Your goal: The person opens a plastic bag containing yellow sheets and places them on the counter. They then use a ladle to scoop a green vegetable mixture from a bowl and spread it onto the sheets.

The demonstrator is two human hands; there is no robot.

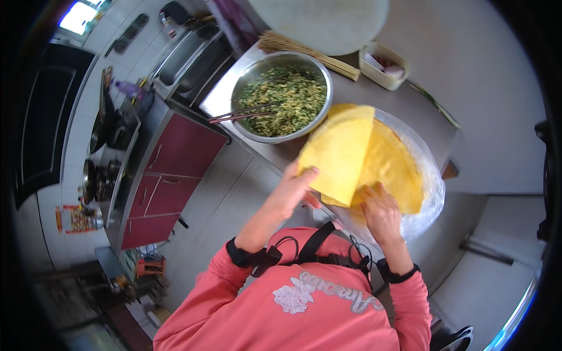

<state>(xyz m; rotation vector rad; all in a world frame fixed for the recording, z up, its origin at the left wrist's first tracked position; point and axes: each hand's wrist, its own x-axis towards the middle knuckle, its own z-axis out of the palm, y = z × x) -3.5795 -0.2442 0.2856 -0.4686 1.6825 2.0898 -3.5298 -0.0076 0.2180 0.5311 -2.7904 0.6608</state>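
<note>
A thin, smooth yellow sheet [339, 153], like a folded pancake or egg crepe, is raised at a slant by my left hand [295, 188], its thumb on top and its fingers beneath the left edge. Under it a stack of similar yellow sheets [393, 167] lies on clear plastic wrap [432, 175]. My right hand [381, 215] is on the near side of the stack, fingers bent and pinching by the raised sheet's lower corner; its fingertips are partly hidden. Just beyond my left hand stands a steel bowl [328, 88] of chopped green and yellow filling [287, 96].
Dark chopsticks [243, 113] rest across the bowl's left rim. Behind it lie a bundle of thin straw-coloured stalks [310, 55], a pale round board [322, 23] and a small tub [386, 82]. A green onion stalk [436, 105] lies farther right. Red cabinets [175, 146] stand at left.
</note>
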